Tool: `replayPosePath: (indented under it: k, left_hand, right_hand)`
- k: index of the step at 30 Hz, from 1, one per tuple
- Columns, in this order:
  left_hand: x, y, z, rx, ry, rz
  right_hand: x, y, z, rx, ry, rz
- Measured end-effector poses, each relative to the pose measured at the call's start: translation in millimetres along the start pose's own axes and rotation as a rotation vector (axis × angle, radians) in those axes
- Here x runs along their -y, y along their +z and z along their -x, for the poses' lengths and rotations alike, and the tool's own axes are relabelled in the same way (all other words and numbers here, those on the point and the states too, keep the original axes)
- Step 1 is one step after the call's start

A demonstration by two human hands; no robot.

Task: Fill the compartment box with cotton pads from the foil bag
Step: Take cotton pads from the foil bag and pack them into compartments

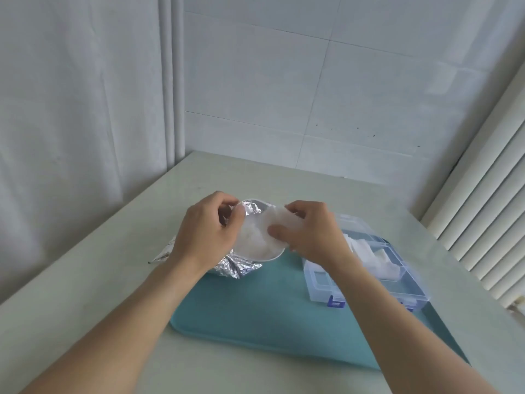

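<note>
Pads drawn from foil bag

Cotton pads [277, 227] are pinched by right hand [309, 231]; foil bag [238, 268] mouth gripped by left hand [207, 228]; compartment box [366, 268] lies just right.

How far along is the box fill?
Partly done: the far compartments of the compartment box already hold white cotton pads. In hand: the left hand holds the foil bag open while the right hand pinches a stack of pads at its mouth. Left: the near compartment looks empty.

No legible text, label or number anywhere in view
</note>
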State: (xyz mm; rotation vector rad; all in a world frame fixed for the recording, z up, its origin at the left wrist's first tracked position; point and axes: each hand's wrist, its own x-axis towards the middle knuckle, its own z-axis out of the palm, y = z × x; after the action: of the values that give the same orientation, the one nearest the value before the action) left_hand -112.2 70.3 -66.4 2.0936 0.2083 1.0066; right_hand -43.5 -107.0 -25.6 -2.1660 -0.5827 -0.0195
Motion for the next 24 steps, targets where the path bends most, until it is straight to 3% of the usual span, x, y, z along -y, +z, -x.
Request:
replayPosePath:
  k: [4, 7, 10, 13, 15, 17, 20, 22, 24]
  left_hand:
    - [-36.0, -3.6, 9.0, -0.242, 0.356, 0.0]
    - [-75.8, 15.8, 27.1, -0.126, 0.49, 0.084]
    - [-100.7, 44.1, 42.8, 0.107, 0.298, 0.072]
    - [-111.0, 66.0, 41.3, 0.396, -0.17, 0.116]
    - [-107.1, 74.9, 38.4, 0.488, -0.376, 0.301]
    - [-98.3, 84.8, 40.7, 0.447, -0.369, 0.345]
    - [-88.0, 88.1, 46.8, 0.366, -0.329, 0.319]
    - [-84.1, 87.5, 47.3, 0.353, -0.325, 0.347]
    - [-81.1, 86.1, 46.7, 0.334, -0.29, 0.356]
  right_hand:
    - [-23.2, -38.2, 15.7, 0.083, 0.178, -0.364]
    - [-46.3, -61.2, 28.1, 0.165, 0.218, -0.503]
    - [-60.3, -75.0, 39.3, 0.199, 0.211, -0.588]
    - [-67.9, -78.3, 50.5, 0.145, 0.144, -0.591]
    - [-66.9, -71.1, 56.0, 0.04, 0.079, -0.467]
    - [-67.7, -65.4, 60.7, -0.008, 0.045, -0.393]
    - [-72.1, -70.5, 63.6, 0.14, 0.019, -0.316]
    - [-77.0, -78.4, 63.4, 0.228, -0.007, -0.342]
    - [-81.7, -85.9, 62.7, 0.194, 0.005, -0.447]
